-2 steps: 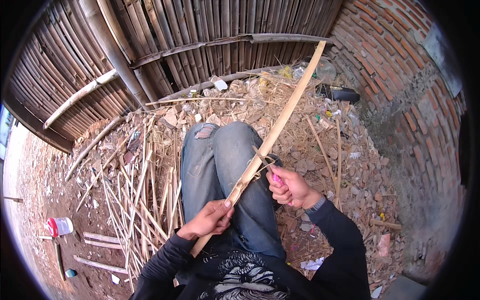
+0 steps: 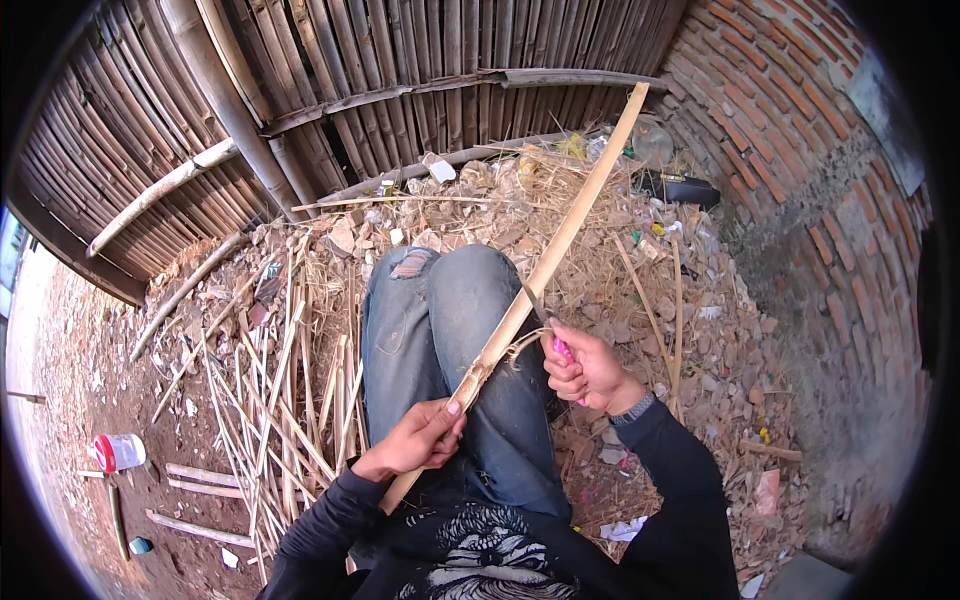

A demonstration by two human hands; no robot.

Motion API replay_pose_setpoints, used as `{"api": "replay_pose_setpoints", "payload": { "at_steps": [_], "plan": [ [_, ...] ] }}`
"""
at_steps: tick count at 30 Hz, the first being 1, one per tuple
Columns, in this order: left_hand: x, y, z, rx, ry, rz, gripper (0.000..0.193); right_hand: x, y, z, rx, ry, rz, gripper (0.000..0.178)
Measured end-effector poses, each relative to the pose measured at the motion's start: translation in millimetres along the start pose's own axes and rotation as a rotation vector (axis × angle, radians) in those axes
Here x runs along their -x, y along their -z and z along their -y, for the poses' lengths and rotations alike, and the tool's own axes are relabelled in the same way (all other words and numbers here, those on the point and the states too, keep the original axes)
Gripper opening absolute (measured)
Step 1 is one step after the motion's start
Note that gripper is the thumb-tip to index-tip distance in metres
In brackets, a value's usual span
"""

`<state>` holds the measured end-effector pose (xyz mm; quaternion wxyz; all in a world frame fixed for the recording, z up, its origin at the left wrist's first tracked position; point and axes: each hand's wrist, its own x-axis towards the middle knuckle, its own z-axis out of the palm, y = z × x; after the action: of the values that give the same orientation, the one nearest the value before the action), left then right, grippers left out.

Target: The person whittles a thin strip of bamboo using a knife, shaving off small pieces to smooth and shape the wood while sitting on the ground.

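Observation:
A long, pale bamboo strip (image 2: 575, 215) slants across my thighs, its far end up toward the top right. My left hand (image 2: 425, 437) is closed round its near part, thumb on top. Just beyond the thumb, the strip's surface looks rough and hollowed. My right hand (image 2: 588, 370) is closed on the pink handle of a knife (image 2: 535, 299). The blade lies against or very near the strip's right edge; contact is hard to tell. A thin curled shaving (image 2: 525, 343) hangs between the strip and my right hand.
Cut bamboo strips (image 2: 285, 400) lie piled to my left. A clear tub with a red lid (image 2: 120, 453) lies farther left. Rubble and straw cover the ground ahead. A bamboo wall (image 2: 400, 110) stands in front, a brick wall (image 2: 800, 150) at right.
My right hand has moved slightly to the right with the knife. The blade and shaving have shifted along the strip's edge. My left hand has stayed in place.

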<state>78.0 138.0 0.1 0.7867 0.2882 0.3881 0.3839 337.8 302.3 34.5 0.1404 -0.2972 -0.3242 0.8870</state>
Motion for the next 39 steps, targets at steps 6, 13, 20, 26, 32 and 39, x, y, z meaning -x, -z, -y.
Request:
{"api": "replay_pose_setpoints", "payload": {
  "at_steps": [6,13,20,26,32,39],
  "plan": [
    [6,-9,-15,-0.824,-0.365,-0.200,0.037,4,-8,41,0.613,0.465,-0.228,0.043],
    [2,-8,-18,-0.969,-0.393,-0.348,0.035,3,-57,33,1.322,0.500,-0.484,0.026],
    [-12,-10,-21,-0.865,-0.301,-0.385,0.036,-5,-49,-9,1.204,0.754,-0.528,0.011],
    [-27,-7,-6,-0.528,-0.182,-0.335,0.040,-12,-57,-59,0.917,0.859,-0.580,0.018],
    [-20,-8,-18,-0.318,-0.080,-0.233,0.039,-9,-34,-55,0.637,0.800,-0.681,0.017],
    [-11,-17,-26,-0.066,-0.019,-0.118,0.037,24,-15,-4,0.385,1.160,-1.058,0.036]
  ]
}}
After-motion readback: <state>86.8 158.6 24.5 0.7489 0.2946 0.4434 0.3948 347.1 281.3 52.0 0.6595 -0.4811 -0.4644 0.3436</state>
